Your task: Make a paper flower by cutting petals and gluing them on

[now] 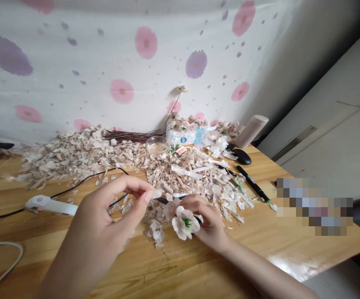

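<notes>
Two left hand (pixel 103 228) fingers pinch one petal (pixel 156 193); right hand (pixel 206 220) fingers grip one white flower (pixel 183 223).
</notes>
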Tool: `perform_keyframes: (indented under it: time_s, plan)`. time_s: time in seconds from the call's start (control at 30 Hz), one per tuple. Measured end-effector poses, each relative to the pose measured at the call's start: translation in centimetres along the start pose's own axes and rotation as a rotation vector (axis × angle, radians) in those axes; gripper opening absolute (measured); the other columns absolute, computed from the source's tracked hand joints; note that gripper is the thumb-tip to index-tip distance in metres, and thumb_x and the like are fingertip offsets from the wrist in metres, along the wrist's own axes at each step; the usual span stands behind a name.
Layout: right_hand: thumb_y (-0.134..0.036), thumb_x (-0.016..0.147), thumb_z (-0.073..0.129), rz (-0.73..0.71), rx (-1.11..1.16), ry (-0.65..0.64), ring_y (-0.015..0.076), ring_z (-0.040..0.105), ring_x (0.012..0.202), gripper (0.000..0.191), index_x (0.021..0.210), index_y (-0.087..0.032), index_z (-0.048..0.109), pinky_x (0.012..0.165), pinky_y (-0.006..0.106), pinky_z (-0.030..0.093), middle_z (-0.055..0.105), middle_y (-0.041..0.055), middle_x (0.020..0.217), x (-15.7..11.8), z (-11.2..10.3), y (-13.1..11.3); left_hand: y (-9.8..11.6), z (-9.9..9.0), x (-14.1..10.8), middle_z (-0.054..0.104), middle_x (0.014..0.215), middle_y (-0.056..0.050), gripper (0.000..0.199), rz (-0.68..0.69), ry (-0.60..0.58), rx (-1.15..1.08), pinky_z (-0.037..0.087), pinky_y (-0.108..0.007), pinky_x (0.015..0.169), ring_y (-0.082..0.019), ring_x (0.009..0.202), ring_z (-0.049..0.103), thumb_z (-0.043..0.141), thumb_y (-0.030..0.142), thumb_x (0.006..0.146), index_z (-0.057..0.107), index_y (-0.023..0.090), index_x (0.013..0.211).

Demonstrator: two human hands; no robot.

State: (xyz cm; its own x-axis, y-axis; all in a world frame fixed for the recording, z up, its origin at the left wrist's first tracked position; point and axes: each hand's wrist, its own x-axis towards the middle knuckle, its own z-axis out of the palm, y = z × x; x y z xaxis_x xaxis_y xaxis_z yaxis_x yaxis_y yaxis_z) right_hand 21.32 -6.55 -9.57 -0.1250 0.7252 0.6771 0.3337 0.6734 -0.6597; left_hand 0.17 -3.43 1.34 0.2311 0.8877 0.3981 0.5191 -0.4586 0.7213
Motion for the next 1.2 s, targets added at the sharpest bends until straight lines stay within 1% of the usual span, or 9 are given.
perform_keyframes:
  time_s: [0.17,0.27,0.37,0.47,0.6,0.77,0.93,1.03,1.2]
  plan:
    - [-0.018,0.084,0.062,0.073,-0.014,0.001,0.0186,0.064,0.078,0.008,0.091,-0.022,0.066,0.070,0.032,0.052,0.069,0.0063,0.082,-0.5,0.3,0.3,0.2,0.8,-1.0,0.072,0.084,0.005,0.008,-0.004,-0.050,0.005,0.055,-0.022,0.061,-0.018,0.077,0.069,0.061,0.038,0.080,0.067,0.035,0.085]
    - [-0.017,0.083,0.063,0.095,-0.021,0.008,0.0192,0.064,0.079,0.010,0.090,-0.022,0.067,0.071,0.032,0.052,0.070,0.0068,0.083,-0.6,0.3,0.5,0.6,1.0,-1.4,0.071,0.078,0.006,0.006,0.012,-0.097,0.008,0.054,-0.021,0.055,-0.016,0.066,0.067,0.060,0.035,0.080,0.066,0.036,0.082]
    - [-0.015,0.083,0.062,0.107,-0.048,0.028,0.0194,0.064,0.080,0.012,0.091,-0.021,0.067,0.071,0.032,0.052,0.070,0.0076,0.085,-0.6,0.3,0.7,0.8,1.2,-1.5,0.070,0.072,0.005,0.009,0.018,-0.127,0.021,0.053,-0.024,0.055,-0.017,0.060,0.064,0.058,0.032,0.080,0.066,0.034,0.078]
    - [-0.017,0.083,0.060,0.131,-0.106,0.067,0.0178,0.063,0.073,0.006,0.083,-0.020,0.064,0.067,0.029,0.051,0.069,0.0059,0.078,-0.4,0.3,0.9,0.6,1.4,-1.3,0.070,0.072,0.004,0.009,0.006,-0.110,0.050,0.053,-0.026,0.057,-0.018,0.060,0.064,0.057,0.032,0.079,0.066,0.032,0.076]
    - [-0.017,0.081,0.061,0.203,-0.150,0.110,0.0141,0.061,0.062,0.008,0.073,-0.020,0.059,0.058,0.024,0.049,0.066,0.0019,0.068,-0.4,0.5,1.0,-0.1,1.7,-1.0,0.071,0.077,0.004,0.007,-0.016,-0.052,0.070,0.053,-0.025,0.059,-0.018,0.070,0.067,0.059,0.033,0.078,0.066,0.031,0.077]
    - [-0.019,0.076,0.068,0.362,-0.055,0.140,0.0129,0.062,0.059,0.010,0.069,-0.019,0.060,0.056,0.021,0.049,0.066,-0.0003,0.065,-0.7,1.0,1.1,-0.6,2.2,-0.8,0.070,0.077,0.004,0.006,-0.046,-0.064,0.060,0.053,-0.025,0.061,-0.018,0.071,0.067,0.060,0.031,0.078,0.066,0.030,0.076]
    - [-0.030,0.073,0.074,0.508,0.109,0.101,0.0166,0.066,0.067,0.015,0.072,-0.018,0.064,0.065,0.027,0.053,0.070,0.0029,0.072,-1.0,1.7,1.3,-1.1,3.0,-0.4,0.071,0.081,0.002,0.007,-0.095,-0.138,-0.013,0.053,-0.025,0.065,-0.018,0.076,0.067,0.060,0.027,0.079,0.067,0.028,0.079]
    - [-0.033,0.073,0.075,0.534,0.132,0.069,0.0173,0.066,0.067,0.018,0.071,-0.018,0.065,0.065,0.028,0.053,0.071,0.0031,0.072,-1.2,1.9,1.1,-1.4,3.5,-0.2,0.071,0.080,0.002,0.008,-0.116,-0.175,-0.053,0.053,-0.025,0.065,-0.018,0.076,0.067,0.060,0.026,0.079,0.067,0.027,0.079]
    - [-0.034,0.072,0.075,0.537,0.109,0.069,0.0156,0.064,0.064,0.018,0.075,-0.018,0.068,0.061,0.026,0.052,0.071,0.0019,0.072,-1.1,1.8,1.1,-1.3,3.8,-0.3,0.069,0.076,0.003,0.007,-0.138,-0.223,-0.127,0.053,-0.024,0.066,-0.016,0.074,0.066,0.060,0.025,0.079,0.066,0.026,0.075]
